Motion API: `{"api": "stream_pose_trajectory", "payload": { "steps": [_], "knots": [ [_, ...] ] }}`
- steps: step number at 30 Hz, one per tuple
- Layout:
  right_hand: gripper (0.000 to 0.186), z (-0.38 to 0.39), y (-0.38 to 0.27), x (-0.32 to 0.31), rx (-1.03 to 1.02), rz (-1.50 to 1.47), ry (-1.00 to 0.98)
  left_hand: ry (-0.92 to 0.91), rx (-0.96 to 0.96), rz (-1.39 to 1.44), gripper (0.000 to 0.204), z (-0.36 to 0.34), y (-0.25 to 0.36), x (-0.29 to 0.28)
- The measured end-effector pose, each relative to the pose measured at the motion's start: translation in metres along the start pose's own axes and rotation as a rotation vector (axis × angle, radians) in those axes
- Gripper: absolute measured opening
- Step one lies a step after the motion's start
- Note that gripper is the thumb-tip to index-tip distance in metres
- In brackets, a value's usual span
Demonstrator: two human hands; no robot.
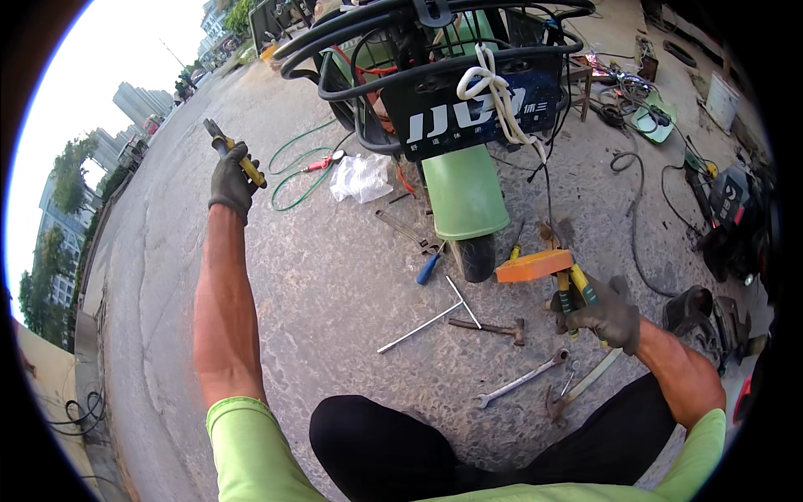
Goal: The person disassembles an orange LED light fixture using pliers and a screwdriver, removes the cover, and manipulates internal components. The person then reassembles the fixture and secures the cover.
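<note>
Sitting on the pavement behind a green scooter [465,197], the gloved left hand [230,180] is closed around yellow-handled pliers [234,151], raised; the right hand [606,316] grips yellow-green-handled cutters [573,289] near the orange block [533,265], seemingly sorting tools

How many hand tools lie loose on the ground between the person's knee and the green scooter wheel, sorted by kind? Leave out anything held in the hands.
Screwdriver, blue handle: 1
T-handle wrench: 1
Hammer: 1
Spanners: 2, one near the knee, one by the wheel
Pliers: 1
Total: 6
</note>
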State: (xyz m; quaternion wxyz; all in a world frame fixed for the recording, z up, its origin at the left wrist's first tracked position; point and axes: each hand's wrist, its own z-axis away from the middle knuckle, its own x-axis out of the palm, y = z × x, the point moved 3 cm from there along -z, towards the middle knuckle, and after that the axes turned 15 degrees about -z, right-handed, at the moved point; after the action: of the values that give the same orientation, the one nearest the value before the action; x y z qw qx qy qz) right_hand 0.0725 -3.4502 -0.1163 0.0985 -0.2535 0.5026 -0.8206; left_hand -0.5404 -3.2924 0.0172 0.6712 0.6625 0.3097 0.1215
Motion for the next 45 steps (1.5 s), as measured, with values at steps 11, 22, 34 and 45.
{"api": "stream_pose_trajectory", "payload": {
  "steps": [11, 22, 34, 45],
  "knots": [
    [0.065, -0.002, 0.02, -0.016, 0.022, -0.058, 0.048, -0.096, -0.449, 0.17, 0.029, 0.04, -0.206, 0.122],
    [0.069, -0.003, 0.01, -0.006, 0.051, -0.015, 0.069, -0.096, -0.189, 0.124, 0.033, 0.043, -0.118, 0.085],
    [0.06, 0.011, 0.005, 0.004, 0.036, -0.006, 0.087, -0.136, -0.104, 0.178, 0.031, 0.041, -0.071, 0.086],
    [0.06, 0.011, 0.009, 0.011, 0.025, -0.097, 0.05, -0.093, -0.02, -0.17, 0.038, -0.011, 0.038, 0.036]
  ]
}}
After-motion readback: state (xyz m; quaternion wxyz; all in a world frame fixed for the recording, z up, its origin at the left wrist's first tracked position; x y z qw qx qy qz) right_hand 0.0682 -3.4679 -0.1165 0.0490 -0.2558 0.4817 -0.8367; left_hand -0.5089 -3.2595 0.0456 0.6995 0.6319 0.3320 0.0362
